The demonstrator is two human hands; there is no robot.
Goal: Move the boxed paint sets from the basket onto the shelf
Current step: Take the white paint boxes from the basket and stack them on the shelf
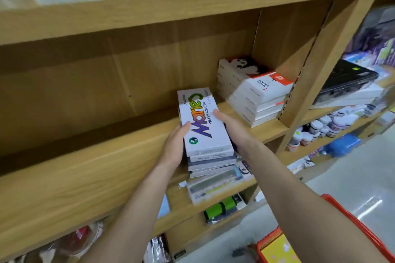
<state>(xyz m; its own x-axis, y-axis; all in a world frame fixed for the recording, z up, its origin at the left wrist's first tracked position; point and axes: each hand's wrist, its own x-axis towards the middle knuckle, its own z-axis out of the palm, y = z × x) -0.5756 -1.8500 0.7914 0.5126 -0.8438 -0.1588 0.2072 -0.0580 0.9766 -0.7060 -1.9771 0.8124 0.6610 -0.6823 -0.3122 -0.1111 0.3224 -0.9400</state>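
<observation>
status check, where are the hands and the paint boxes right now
Left hand and right hand both clamped on stack of paint boxes. Stack at shelf front edge, partly overhanging. Other box stack sits to the right, clear of path.

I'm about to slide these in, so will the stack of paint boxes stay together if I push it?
The stack of paint boxes looks stiff and flat, so probably pushes well. Smooth card may let the top box slip. Both hands, left and right, steady its sides.
</observation>
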